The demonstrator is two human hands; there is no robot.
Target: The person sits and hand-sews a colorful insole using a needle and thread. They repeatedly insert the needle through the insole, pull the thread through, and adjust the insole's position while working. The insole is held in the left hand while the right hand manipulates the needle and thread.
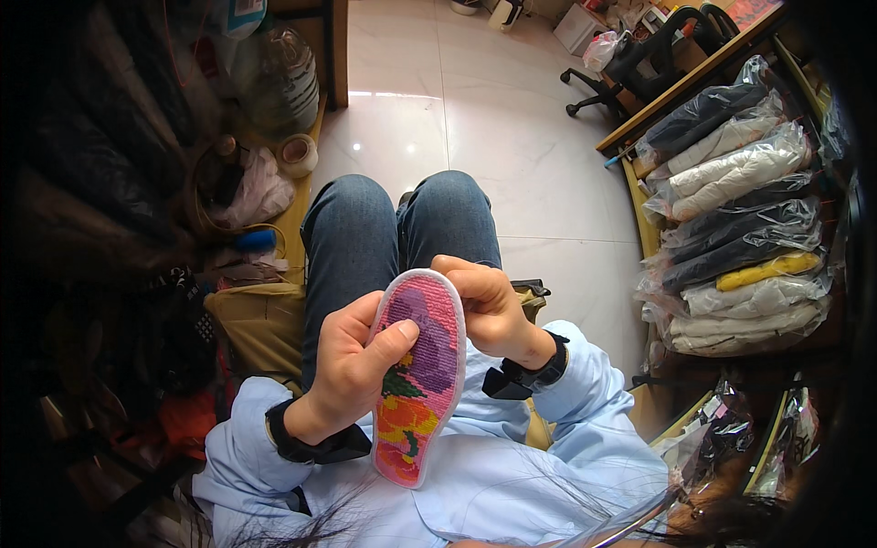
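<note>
An embroidered shoe insole with a white edge slants over my lap, its toe end away from me. Purple, orange and yellow flower shapes with green leaves cover its pink ground. My left hand grips its left side, thumb pressed on the purple part and fingers behind. At the upper right edge, my right hand has its fingers curled close together against the rim. Its fingertips are partly hidden, so I cannot tell whether a needle or thread is between them.
My jeans-clad knees are below the insole. On the right, a shelf holds plastic-wrapped folded garments. At left, a tape roll and a large clear bottle stand on a wooden surface. A wheeled chair is farther off on the tiled floor.
</note>
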